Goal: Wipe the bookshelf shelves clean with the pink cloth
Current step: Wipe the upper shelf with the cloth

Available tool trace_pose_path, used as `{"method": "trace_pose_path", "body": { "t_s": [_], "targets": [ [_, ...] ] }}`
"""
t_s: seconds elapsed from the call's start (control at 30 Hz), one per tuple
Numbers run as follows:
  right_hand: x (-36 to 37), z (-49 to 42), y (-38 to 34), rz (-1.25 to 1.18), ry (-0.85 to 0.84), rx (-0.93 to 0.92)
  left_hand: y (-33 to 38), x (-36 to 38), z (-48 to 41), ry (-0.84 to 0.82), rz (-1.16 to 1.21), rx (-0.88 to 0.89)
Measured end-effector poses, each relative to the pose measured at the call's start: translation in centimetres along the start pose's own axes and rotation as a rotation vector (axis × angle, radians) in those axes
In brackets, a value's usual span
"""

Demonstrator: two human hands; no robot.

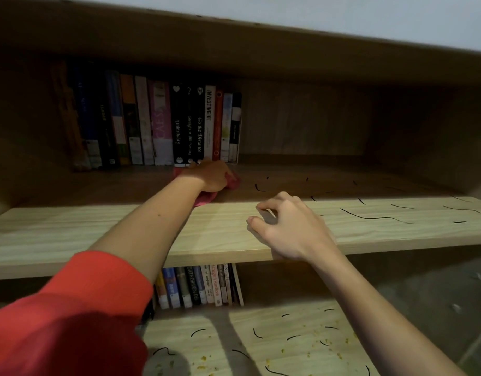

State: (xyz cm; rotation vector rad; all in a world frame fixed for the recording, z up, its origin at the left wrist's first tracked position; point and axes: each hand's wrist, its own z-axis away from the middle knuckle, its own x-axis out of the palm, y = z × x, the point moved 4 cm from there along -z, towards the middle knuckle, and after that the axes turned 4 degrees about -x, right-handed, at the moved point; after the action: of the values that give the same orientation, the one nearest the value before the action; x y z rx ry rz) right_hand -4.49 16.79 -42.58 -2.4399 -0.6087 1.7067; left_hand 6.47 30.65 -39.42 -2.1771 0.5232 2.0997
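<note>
Pink cloth (206,198) is held bunched under the left hand (210,176), fingers curled over it, on the upper shelf (98,226) just before the book row (179,123). Right hand (285,226) is rested on the front edge, loosely curled, nothing held. Risk: black strands (374,217) at right may be swept off onto the lower shelf (301,321).

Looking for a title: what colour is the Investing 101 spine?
White, with black lettering; the Investing 101 spine shows in the head view.
</note>
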Motion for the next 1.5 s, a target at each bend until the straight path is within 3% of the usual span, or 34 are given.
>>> {"method": "trace_pose_path", "body": {
  "t_s": [0.27, 0.5, 0.7, 0.87, 1.07, 1.2, 1.37, 1.5],
  "targets": [
    [0.0, 0.0, -0.1, 0.001, -0.004, 0.003, -0.6, 0.4, 2.7, -0.172, -0.041, 0.038],
    [-0.1, 0.1, -0.2, -0.006, -0.007, 0.006, 2.1, 0.3, 1.7, -0.013, 0.055, 0.029],
    [0.0, -0.1, -0.1, 0.000, -0.008, 0.005, 0.4, -0.1, 4.6, -0.127, 0.028, 0.090],
    [0.1, -0.1, 0.0, 0.002, -0.009, 0.010, -2.1, -0.1, 3.2, -0.159, -0.040, -0.066],
    [0.2, -0.2, 0.0, 0.002, -0.005, 0.005, 2.1, 0.8, 0.9, 0.023, 0.088, -0.004],
    [0.1, -0.1, 0.1, 0.002, 0.008, 0.009, 1.5, 1.0, 2.5, -0.107, 0.074, 0.057],
    [0.2, -0.1, 0.0, 0.013, 0.001, 0.018, 0.6, -0.9, 6.6, -0.151, 0.087, 0.138],
    [0.1, -0.2, 0.0, 0.013, 0.002, 0.009, 0.3, -1.0, 5.4, -0.109, 0.089, -0.013]
  ]
}}
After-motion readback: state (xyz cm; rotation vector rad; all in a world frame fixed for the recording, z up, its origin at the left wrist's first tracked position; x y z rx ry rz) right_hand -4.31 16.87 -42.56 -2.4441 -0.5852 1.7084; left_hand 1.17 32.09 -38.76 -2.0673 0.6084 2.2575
